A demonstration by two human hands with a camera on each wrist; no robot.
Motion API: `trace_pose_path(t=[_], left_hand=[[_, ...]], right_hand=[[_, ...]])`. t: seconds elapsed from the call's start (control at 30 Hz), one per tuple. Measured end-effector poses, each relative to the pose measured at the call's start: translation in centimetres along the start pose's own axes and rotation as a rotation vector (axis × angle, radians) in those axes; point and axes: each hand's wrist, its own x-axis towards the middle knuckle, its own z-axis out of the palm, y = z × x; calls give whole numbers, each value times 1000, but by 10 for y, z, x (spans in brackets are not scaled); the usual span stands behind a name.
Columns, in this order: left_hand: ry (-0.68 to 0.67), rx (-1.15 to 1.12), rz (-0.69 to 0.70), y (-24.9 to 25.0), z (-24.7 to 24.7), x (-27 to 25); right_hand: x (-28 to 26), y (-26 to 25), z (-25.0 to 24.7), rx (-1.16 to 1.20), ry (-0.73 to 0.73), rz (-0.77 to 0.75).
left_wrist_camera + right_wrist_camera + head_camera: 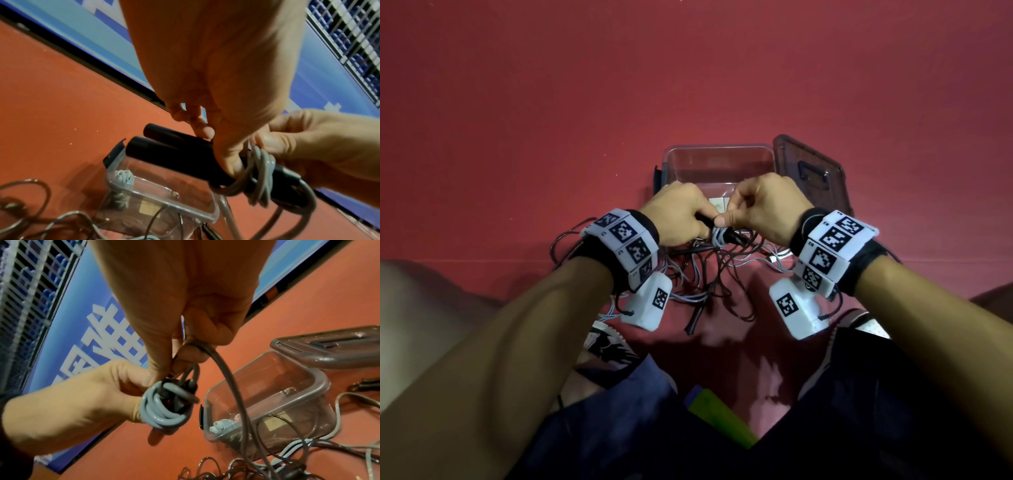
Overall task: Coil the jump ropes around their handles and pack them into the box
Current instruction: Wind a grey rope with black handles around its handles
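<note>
Low in the head view, the left hand (674,214) grips two black handles (174,155) side by side, while the right hand (763,209) pinches the grey rope (224,369) coiled round their ends. Beyond them the clear box (717,162) sits at frame centre on red floor (517,137), its lid (811,171) alongside, loose ropes (709,274) tangled below. Only the wrist views show a blue banner (98,331) and a coiled grey rope inside the box (221,426).
</note>
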Motion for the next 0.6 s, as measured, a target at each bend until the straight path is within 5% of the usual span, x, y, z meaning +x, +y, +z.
trace_pose_path(t=[0.4,0.6], left_hand=[[-61,-550,47,-1,-16,-4],[48,-727,19,-5,-17,0]], right_hand=[[-3,5,-16,684,-87,76],[-6,4,-13,582,-77,116]])
